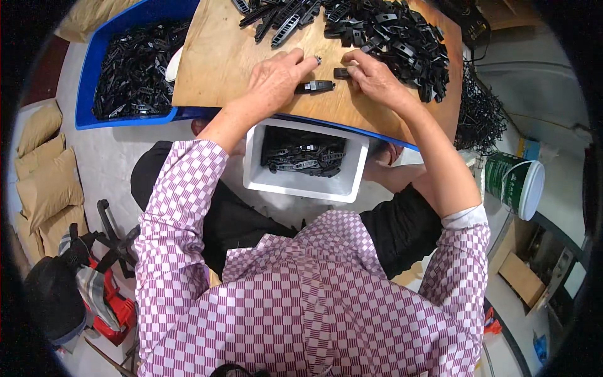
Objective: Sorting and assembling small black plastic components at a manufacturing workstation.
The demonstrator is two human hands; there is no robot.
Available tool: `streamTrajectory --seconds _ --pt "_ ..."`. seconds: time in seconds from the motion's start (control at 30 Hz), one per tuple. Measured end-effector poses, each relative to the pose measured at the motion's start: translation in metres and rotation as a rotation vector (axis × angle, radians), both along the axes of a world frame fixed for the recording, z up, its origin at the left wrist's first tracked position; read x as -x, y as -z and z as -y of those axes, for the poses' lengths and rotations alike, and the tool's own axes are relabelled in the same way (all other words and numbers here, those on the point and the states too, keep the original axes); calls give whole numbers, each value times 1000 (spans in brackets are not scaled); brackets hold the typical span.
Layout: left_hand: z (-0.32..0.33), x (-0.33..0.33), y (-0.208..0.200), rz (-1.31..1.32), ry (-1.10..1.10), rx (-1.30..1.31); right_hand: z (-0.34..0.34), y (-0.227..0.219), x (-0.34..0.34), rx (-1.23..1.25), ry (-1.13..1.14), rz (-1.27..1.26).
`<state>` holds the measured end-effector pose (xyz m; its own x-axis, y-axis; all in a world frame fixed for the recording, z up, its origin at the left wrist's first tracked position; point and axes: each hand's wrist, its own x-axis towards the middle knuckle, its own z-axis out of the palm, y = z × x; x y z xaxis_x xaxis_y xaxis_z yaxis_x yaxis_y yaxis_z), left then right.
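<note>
On the wooden board, my left hand (276, 76) has its thumb and index finger drawn together. A tiny dark and silvery bit shows at the fingertips, too small to name. Just below those fingers, a long black plastic part (316, 87) with a grey section lies on the board, its left end by my palm. My right hand (377, 78) pinches a small black plastic piece (341, 73) between thumb and fingers, close to the board. Beyond the hands lie a heap of small black plastic pieces (402, 44) and a group of long slotted black parts (286, 28).
A white bin (251, 169) holding black parts stands below the board's near edge (377, 125). At left is a blue tub (85, 94) full of black parts. Thin black pieces (480, 116) pile up at right, near a green bucket (502, 182).
</note>
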<state>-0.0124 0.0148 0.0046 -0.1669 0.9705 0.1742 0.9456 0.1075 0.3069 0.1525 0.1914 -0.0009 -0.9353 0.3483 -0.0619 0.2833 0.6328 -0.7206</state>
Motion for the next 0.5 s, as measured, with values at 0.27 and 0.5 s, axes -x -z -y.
streamTrajectory --seconds 0.27,0.5 --pt "3 11 1 57 -125 76 2 -10 -5 -627 -202 -59" --pt "-3 3 3 103 -59 64 1 -14 1 -556 -136 -191"
